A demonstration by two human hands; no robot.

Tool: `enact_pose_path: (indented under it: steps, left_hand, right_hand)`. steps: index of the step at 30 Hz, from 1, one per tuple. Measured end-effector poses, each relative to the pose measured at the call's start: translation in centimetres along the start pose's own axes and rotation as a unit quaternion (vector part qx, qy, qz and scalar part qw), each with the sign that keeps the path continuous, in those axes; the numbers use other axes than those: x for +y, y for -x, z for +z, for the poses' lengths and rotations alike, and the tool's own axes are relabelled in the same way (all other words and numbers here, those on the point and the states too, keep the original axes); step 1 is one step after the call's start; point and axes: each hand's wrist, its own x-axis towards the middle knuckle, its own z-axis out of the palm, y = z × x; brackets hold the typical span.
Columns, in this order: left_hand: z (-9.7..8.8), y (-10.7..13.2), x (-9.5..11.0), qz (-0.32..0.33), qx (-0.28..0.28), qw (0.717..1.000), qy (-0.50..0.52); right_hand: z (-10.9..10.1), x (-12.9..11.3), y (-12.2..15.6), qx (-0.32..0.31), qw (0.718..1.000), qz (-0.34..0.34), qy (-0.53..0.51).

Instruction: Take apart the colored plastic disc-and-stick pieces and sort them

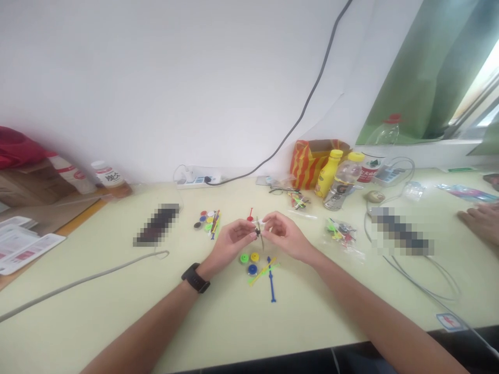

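Note:
Above the middle of the table, my left hand [234,240] and my right hand [287,236] meet fingertip to fingertip. Both pinch a small black plastic piece [258,232], from which a thin dark strip points down; fingers hide part of it. A white piece [259,223] shows just behind the fingertips, and a red arrow with a disc [250,215] lies beyond it. Below my hands are a green disc [244,258], a yellow disc [254,257] and a blue disc [252,269]. Beside them lie a blue arrow [272,280] and a yellow arrow [257,277], crossed with green.
Coloured discs and arrows [208,222] lie left; bagged parts [341,231] lie right. Bottles [338,189] and a striped bag [307,163] stand behind. Cables [86,278] cross the table [117,311]. Another person's hand [481,223] rests at far right.

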Motion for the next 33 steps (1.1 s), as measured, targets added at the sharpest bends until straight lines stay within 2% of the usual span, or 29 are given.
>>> enact_pose_path:
  steps: [6, 12, 17, 25, 33]
  left_hand:
    - [0.06, 0.06, -0.03, 0.010, -0.005, 1.000, -0.004]
    - [-0.07, 0.05, -0.16, 0.016, 0.010, 1.000, -0.013]
    - [-0.08, 0.12, 0.02, 0.018, 0.026, 0.999, -0.027]
    - [0.03, 0.18, -0.07, 0.025, 0.020, 0.999, -0.041]
    - [0.22, 0.17, -0.28, 0.031, 0.013, 0.998, -0.061]
  right_hand:
    - [0.17, 0.43, 0.17, -0.022, 1.000, 0.014, 0.005]
    - [0.29, 0.48, 0.06, 0.015, 1.000, 0.026, -0.008]
    - [-0.23, 0.20, -0.08, -0.055, 0.996, 0.076, 0.000]
    - [0.32, 0.29, -0.01, -0.006, 0.999, 0.024, -0.034]
    - [0.19, 0.85, -0.08, -0.020, 1.000, 0.015, 0.001]
